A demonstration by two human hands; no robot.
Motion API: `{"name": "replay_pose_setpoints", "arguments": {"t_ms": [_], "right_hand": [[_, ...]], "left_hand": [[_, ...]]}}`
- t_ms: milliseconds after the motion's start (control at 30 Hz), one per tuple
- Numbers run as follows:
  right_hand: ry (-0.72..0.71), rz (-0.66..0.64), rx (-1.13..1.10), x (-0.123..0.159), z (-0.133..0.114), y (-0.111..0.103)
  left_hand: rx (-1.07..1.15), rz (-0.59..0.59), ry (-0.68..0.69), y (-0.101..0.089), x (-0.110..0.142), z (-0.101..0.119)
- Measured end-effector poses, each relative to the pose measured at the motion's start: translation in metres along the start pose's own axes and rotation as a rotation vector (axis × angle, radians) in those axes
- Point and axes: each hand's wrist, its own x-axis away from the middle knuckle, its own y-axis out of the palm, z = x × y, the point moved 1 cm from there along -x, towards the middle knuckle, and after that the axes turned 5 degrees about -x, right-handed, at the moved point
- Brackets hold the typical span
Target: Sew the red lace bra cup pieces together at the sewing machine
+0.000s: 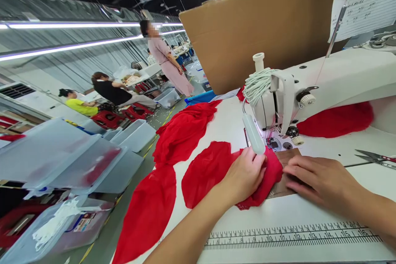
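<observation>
My left hand (247, 173) is closed on a piece of red fabric (272, 173), fingers curled over it just in front of the needle area. My right hand (321, 179) lies on the table to the right, fingers stretched out and slightly blurred over a brown plate (289, 156), beside the fabric's right edge. Above both hands stands a white sewing machine (343, 74), with a pale green bundle of cord (258, 84) hung on its head. A small lamp (253, 134) on a bent neck hangs close above my left fingers and partly hides the needle area.
More red fabric (185, 128) lies along the table's left side, and a red piece (337, 119) sits behind the machine arm. Scissors (375, 157) rest at the right. A printed ruler (287, 237) runs along the front. Plastic bins (77, 156) stand left; several people are beyond.
</observation>
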Motion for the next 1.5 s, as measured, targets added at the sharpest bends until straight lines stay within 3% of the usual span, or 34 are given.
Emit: {"name": "replay_pose_setpoints", "arguments": {"t_ms": [100, 233, 600, 867, 1133, 1500], "right_hand": [[-0.092, -0.063, -0.024, -0.003, -0.004, 0.003], [-0.097, -0.135, 0.0, -0.01, -0.01, 0.007], [-0.105, -0.088, 0.007, -0.007, -0.007, 0.008], [-0.082, -0.03, 0.045, 0.002, -0.006, 0.013], [-0.128, -0.047, 0.015, -0.008, -0.009, -0.003], [-0.156, -0.098, -0.024, -0.004, -0.009, 0.0]], "left_hand": [[0.007, -0.028, -0.025, -0.004, 0.0, 0.002], [0.004, -0.062, -0.052, -0.008, 0.0, 0.003], [-0.105, -0.078, 0.017, -0.011, 0.004, 0.002], [-0.205, 0.031, 0.138, 0.002, 0.006, -0.001], [-0.249, 0.065, 0.182, 0.001, 0.005, -0.002], [-0.295, -0.017, 0.194, -0.007, 0.008, -0.008]]}}
